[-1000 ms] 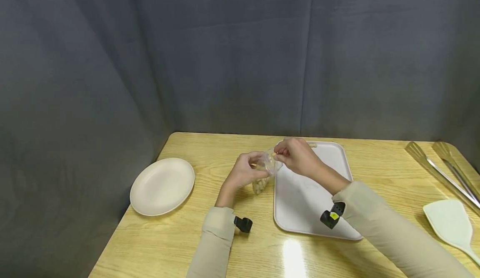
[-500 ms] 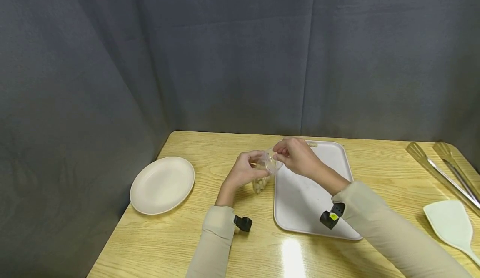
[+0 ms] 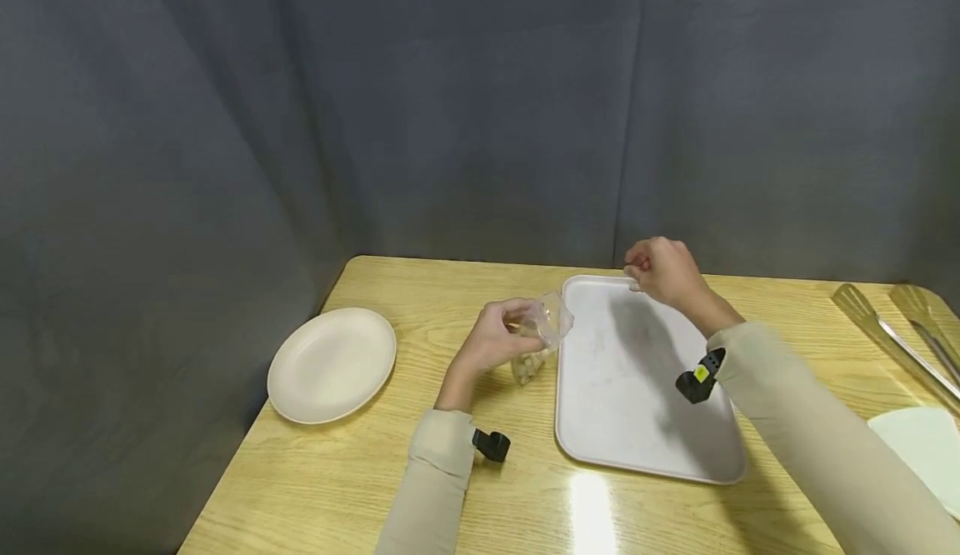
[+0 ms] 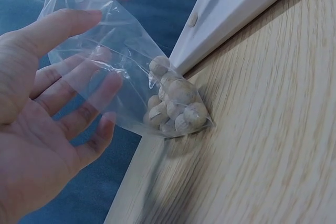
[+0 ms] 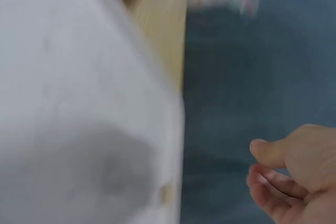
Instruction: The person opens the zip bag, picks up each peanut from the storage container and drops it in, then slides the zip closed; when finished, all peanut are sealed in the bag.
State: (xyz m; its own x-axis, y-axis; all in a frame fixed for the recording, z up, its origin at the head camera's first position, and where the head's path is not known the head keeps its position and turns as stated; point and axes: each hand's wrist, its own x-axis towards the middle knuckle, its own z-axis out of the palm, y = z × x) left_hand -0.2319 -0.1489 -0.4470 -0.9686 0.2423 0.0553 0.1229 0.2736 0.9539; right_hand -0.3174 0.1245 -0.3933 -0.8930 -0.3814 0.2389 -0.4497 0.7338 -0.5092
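My left hand (image 3: 491, 340) grips a clear plastic zip bag (image 3: 553, 315), thumb on one side and fingers on the other. Several roundish beige nuts (image 4: 181, 95), perhaps unshelled peanuts, sit in the bag's bottom corner by the table in the left wrist view. My right hand (image 3: 667, 272) is over the far edge of the white tray (image 3: 637, 405), its fingers loosely curved. Nothing shows between its thumb and fingers in the right wrist view. One small tan piece (image 5: 166, 195) lies near the tray's rim, just below that hand in the head view.
A pale round plate (image 3: 330, 367) stands at the table's left. Two metal utensils with slotted ends (image 3: 892, 338) lie at the right, beside a pale green turner (image 3: 922, 447). Behind the table hangs a dark curtain (image 3: 480, 122).
My right hand has left the bag's mouth and moved right and away over the tray's far edge. The small yellowish piece its fingers held at the bag is gone from them. The left hand stays.
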